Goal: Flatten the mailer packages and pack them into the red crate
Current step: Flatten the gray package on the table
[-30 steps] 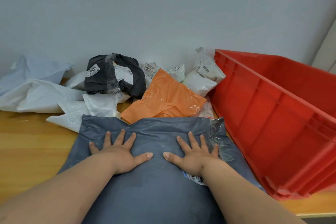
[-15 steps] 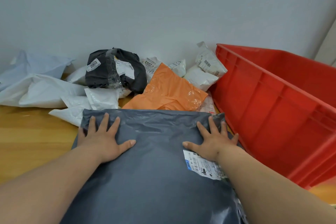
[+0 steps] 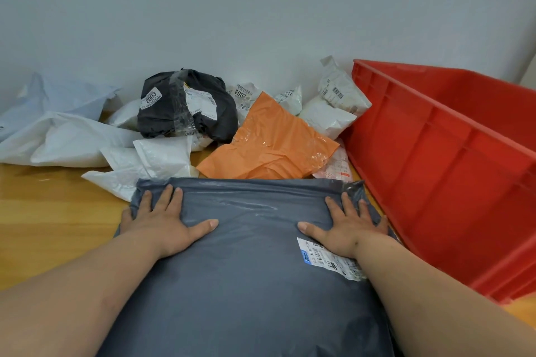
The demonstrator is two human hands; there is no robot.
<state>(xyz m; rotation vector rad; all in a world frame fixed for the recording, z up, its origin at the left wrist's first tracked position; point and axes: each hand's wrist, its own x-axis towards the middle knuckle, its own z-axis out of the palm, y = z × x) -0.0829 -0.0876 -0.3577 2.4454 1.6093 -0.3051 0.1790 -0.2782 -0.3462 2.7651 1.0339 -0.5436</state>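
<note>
hands slid apart | fingers [image 3: 171, 197] splayed flat on grey mailer [image 3: 249, 255]

We take the big mailer [image 3: 246, 269] on the table [image 3: 58, 211] as our mark: our left hand [image 3: 162, 223] and right hand [image 3: 345, 226] lie on its far corners, the heap of mailers [image 3: 261, 142] behind it, the crate [image 3: 449, 168] just to its right.

Single head-worn wide-angle view, directed forward and downward from the person's own position. Close range: forearms fill the lower frame. The surface [image 3: 52, 211] occupies mid-frame, the wall [image 3: 261, 9] the upper half. No second view.
</note>
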